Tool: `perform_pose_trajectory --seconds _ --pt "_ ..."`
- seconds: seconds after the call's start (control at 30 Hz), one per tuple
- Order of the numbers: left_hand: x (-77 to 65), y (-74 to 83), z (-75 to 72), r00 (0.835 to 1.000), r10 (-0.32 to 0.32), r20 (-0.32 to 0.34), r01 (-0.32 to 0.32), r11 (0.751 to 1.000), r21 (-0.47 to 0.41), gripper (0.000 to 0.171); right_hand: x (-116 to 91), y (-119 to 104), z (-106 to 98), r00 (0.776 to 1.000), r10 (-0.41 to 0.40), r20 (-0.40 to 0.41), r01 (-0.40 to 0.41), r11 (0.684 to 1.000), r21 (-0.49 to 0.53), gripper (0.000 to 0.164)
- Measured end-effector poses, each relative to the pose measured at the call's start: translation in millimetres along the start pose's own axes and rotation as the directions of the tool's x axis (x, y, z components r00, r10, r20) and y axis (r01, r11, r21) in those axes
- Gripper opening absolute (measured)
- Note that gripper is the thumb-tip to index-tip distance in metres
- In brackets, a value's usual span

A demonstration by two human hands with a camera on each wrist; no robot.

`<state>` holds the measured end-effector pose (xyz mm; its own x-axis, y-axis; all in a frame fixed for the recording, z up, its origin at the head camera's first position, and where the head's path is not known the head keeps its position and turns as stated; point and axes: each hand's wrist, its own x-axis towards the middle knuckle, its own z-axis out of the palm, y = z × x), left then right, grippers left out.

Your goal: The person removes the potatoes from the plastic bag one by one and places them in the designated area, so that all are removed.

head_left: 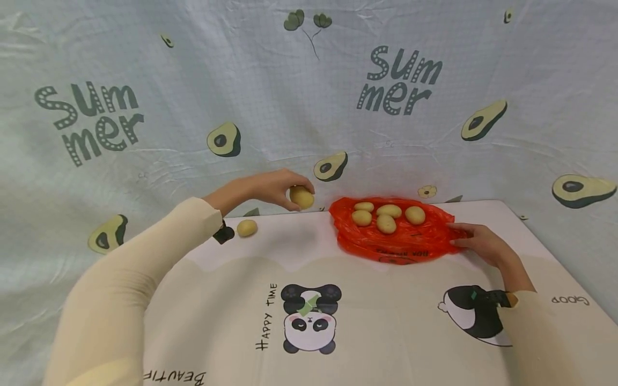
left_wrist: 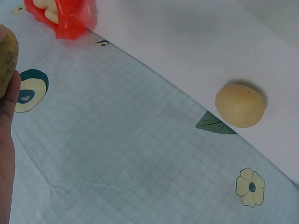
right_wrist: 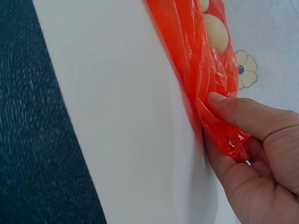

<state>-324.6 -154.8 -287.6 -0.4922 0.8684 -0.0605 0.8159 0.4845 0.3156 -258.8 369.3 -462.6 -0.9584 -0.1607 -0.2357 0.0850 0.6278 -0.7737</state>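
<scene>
At the far left, a cream sleeve [head_left: 120, 273] ran up to the left wrist, where a small black device [head_left: 223, 233] sat on the underside. Just to the right of that device, a loose potato [head_left: 247, 228] rested by itself on the table [head_left: 381, 305], close to the back edge. Next came the left hand [head_left: 277, 186], raised above the back of the table, its fingers curved round a held potato [head_left: 302, 198] and parted only as far as the potato's width. (The left-wrist view showed dark marks on that potato's skin.) The held potato hung in the air between the loose potato and the bag, touching neither. Below it, nearer the person, a printed panda [head_left: 310, 319] lay upside down to the head camera on the table's surface.

Farther right, a crinkled red plastic bag [head_left: 354, 244] spread at the back of the table, with black print on its near side. Five potatoes [head_left: 386, 224] lay grouped inside it. At the bag's right end was the right hand [head_left: 485, 244], low by the table; its thumb and fingers pinched a gathered fold of the plastic, with only a narrow gap between them. A black strap [head_left: 499, 298] crossed the right wrist.
</scene>
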Motion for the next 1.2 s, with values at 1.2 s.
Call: perform_pose_trajectory --seconds 1.2 --pt "-64.6 -19.8 36.6 0.926 -0.032 -0.377 0.016 0.999 -0.045 0.051 -1 4 0 1.000 -0.011 -0.012 0.011 0.999 -0.032 0.065"
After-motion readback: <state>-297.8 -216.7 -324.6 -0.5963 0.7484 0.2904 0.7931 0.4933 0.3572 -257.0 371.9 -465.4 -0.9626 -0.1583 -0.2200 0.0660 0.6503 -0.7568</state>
